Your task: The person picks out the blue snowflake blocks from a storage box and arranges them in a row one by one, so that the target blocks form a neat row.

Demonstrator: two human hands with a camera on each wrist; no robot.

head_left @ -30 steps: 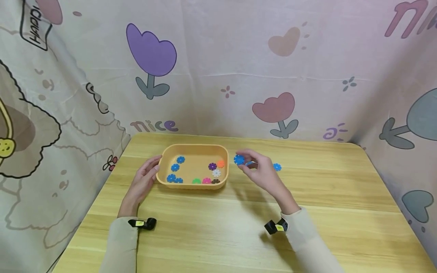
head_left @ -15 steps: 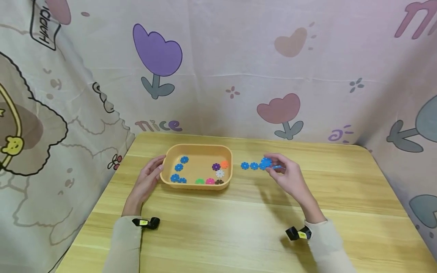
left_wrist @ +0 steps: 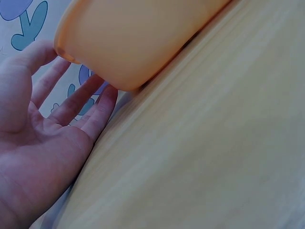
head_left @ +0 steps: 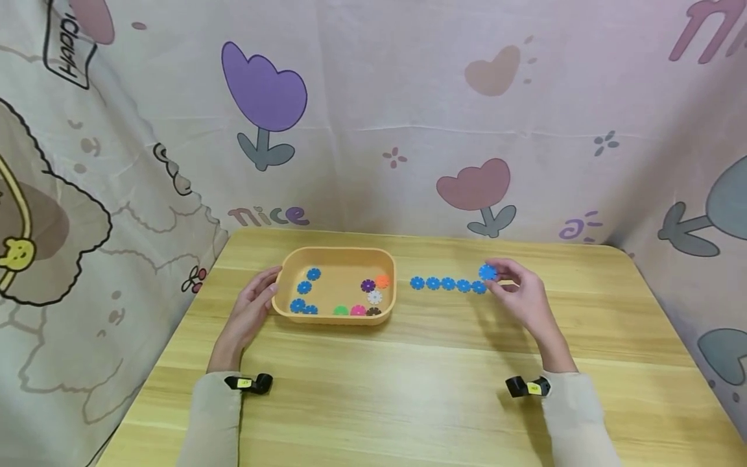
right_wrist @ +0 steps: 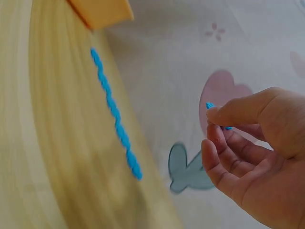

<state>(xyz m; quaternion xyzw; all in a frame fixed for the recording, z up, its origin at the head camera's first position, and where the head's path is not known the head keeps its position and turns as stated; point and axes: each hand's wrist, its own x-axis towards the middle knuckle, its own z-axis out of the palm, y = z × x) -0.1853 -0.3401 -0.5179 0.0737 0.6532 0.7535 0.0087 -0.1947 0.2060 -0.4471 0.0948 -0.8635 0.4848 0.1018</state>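
Observation:
In the head view, my left hand (head_left: 252,311) holds the left end of an orange-yellow plastic tray (head_left: 334,319). Its thumb is at the rim and its fingers lie against the end wall, as the left wrist view shows. My right hand (head_left: 523,299) pinches a blue snowflake disc (head_left: 487,272) between thumb and fingertips, raised above the table. Just below it ends a row of several blue snowflake discs (head_left: 448,283), laid edge to edge to the right of the tray. The right wrist view has the held disc (right_wrist: 209,105) mostly hidden by the fingers.
Inside the tray, several blue discs (head_left: 305,287) lie at the left. Purple (head_left: 367,285), orange (head_left: 382,281), white (head_left: 375,297), green (head_left: 341,311), pink (head_left: 358,311) and brown discs sit toward the right and front. A printed curtain (head_left: 362,117) hangs behind the wooden table (head_left: 373,389).
My right hand has moved rightward along the row, and more blue discs now lie there in line. The left hand stays at the tray; the head view shifts slightly.

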